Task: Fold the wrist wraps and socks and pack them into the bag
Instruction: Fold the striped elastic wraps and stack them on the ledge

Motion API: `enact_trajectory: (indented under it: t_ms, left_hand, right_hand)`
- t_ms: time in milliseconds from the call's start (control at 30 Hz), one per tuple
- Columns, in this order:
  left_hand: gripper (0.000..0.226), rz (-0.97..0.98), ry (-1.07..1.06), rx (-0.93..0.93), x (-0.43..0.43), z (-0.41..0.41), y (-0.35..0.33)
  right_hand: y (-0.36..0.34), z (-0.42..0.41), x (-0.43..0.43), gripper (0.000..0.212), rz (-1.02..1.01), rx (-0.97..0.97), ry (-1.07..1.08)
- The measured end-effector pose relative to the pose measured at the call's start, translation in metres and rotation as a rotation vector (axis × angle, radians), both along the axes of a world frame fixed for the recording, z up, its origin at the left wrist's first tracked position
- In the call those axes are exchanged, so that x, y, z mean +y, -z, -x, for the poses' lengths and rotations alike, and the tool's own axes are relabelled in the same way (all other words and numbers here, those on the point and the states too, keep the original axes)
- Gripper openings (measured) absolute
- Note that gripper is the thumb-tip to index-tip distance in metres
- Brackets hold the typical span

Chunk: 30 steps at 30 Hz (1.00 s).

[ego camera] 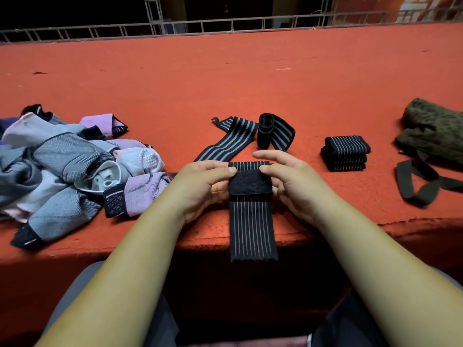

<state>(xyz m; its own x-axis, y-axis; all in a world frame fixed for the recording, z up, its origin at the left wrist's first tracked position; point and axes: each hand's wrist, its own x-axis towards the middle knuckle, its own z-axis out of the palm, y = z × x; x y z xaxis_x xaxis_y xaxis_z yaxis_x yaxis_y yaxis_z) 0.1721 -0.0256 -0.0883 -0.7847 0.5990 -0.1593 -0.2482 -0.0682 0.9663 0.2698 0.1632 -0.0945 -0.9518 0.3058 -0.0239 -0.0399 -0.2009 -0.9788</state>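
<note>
So the striped wrist wrap (251,221) is right in front of the person, at the near edge of the red felt-covered surface (225,78). It's black with thin grey lines, and its lower end hangs off the edge toward their lap. The top has been turned over, so the fuzzy velcro patch (250,182) faces up.

Both hands have hold of that folded top. The left hand (200,181) pinches its left side, thumb on top and fingers curled underneath. The right hand (290,181) does the same on the right side, except the index finger sticks out straighter, just past the far edge of the wrap. The two thumb tips nearly meet over the patch.

Just behind the hands there's a loose wrap (233,139) lying flat on a diagonal, and next to it a half-rolled wrap (273,131) with its tail out. Can't tell if those two touch. Further right is a neat stack of folded wraps (345,152), standing apart from the rest.

At the far right is the olive camo bag (431,131), slumped, with its dark strap (421,186) looped out toward the front edge.

Over on the left is a messy pile of socks (70,166), grey, white and lilac with dark cuffs. A metal railing (225,23) runs along the back.
</note>
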Motion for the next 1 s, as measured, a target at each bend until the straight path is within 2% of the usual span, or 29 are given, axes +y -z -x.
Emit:
enact_trajectory:
  t_ms: [67, 167, 267, 367, 600, 800, 900, 1000]
  left_hand:
    - [0.009, -0.032, -0.068, -0.014, 0.001, 0.002, 0.001]
    - [0.022, -0.05, -0.137, 0.017, 0.003, 0.005, 0.001]
    - [0.023, -0.027, -0.04, 0.008, 0.0, 0.004, 0.0]
    - [0.013, 0.053, 0.059, 0.046, -0.001, 0.004, 0.005]
    - [0.013, 0.017, -0.034, 0.137, 0.002, 0.005, 0.006]
    - [0.016, 0.0, -0.053, 0.028, 0.001, 0.007, 0.003]
    - [0.029, -0.006, -0.031, -0.044, 0.002, 0.005, -0.001]
    - [0.043, 0.02, 0.007, -0.038, 0.002, 0.003, -0.002]
  right_hand:
    - [0.003, 0.0, -0.001, 0.026, -0.054, -0.034, -0.02]
    - [0.004, -0.003, -0.004, 0.015, -0.24, -0.106, -0.055]
    - [0.007, -0.001, -0.004, 0.011, -0.308, -0.121, 0.014]
    - [0.009, 0.001, -0.004, 0.012, -0.252, -0.072, 0.06]
    - [0.005, -0.002, -0.006, 0.018, -0.228, -0.1, 0.032]
    - [0.002, -0.001, -0.006, 0.032, 0.062, -0.03, -0.018]
    - [-0.004, -0.001, -0.005, 0.042, 0.177, -0.007, -0.004]
    - [-0.007, -0.002, -0.005, 0.041, 0.151, -0.004, 0.024]
